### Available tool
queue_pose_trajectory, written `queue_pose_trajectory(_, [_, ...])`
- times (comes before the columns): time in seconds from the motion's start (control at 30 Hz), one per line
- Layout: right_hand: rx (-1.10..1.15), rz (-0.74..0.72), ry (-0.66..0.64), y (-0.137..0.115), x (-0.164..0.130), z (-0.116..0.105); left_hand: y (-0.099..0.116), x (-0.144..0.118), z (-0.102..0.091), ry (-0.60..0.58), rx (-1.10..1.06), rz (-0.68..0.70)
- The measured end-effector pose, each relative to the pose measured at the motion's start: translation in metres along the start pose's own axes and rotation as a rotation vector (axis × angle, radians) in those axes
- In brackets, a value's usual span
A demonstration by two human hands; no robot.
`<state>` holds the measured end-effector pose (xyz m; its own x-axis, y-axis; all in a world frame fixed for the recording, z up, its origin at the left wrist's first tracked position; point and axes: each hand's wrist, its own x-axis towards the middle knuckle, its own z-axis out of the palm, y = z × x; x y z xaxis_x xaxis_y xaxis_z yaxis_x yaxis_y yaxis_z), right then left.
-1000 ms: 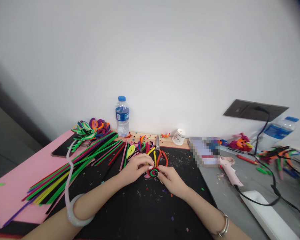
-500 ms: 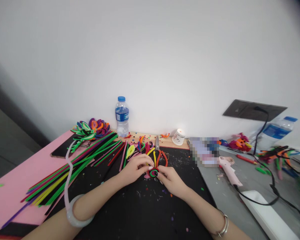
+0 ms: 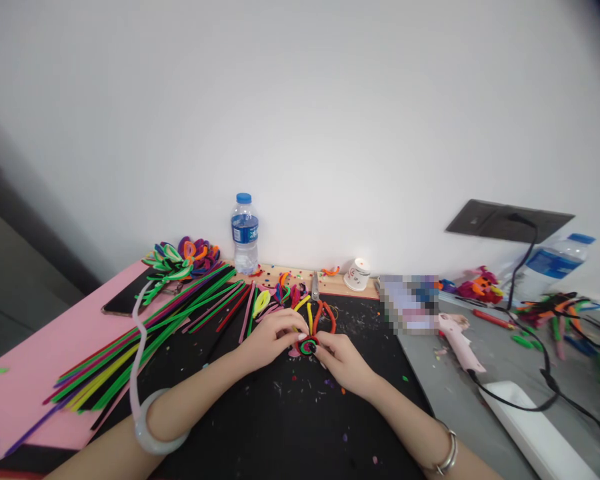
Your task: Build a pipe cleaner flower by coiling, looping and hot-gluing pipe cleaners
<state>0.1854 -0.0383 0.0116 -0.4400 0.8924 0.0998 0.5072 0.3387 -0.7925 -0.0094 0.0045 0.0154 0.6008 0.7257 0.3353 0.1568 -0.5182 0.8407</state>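
Observation:
A small coiled disc of pipe cleaners (image 3: 308, 345), red, green and black, sits between both hands over the black mat (image 3: 290, 420). My left hand (image 3: 270, 337) pinches its left side and my right hand (image 3: 343, 360) pinches its right side. Orange-handled scissors (image 3: 320, 303) lie just behind the coil. A fan of long pipe cleaners (image 3: 150, 327) in green, yellow, red and purple lies to the left. A white pipe cleaner (image 3: 137, 353) curves beside my left wrist.
A water bottle (image 3: 245, 233) stands at the wall, a small white cup (image 3: 357, 273) to its right. Finished pipe-cleaner flowers (image 3: 180, 257) and a phone (image 3: 125, 300) lie on pink foam (image 3: 25, 360). A pink glue gun (image 3: 457, 343) and black cables (image 3: 540, 373) lie at right.

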Motion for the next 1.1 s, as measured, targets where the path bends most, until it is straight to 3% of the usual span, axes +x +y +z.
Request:
queue_pose_trajectory(0.47, [0.009,0.003,0.007,-0.0018,0.0014,-0.0009,-0.002,-0.0009,0.0019,0.022,0.022,-0.006])
queue_pose_trajectory(0.87, [0.021,0.006,0.01,-0.0032,0.0015,-0.001,-0.0017,-0.0028,0.0059,0.059,-0.077,-0.115])
queue_pose_trajectory(1.1, [0.01,0.007,0.017,-0.0022,0.0011,-0.0007,-0.0008,-0.0021,0.0049,0.043,-0.015,-0.055])
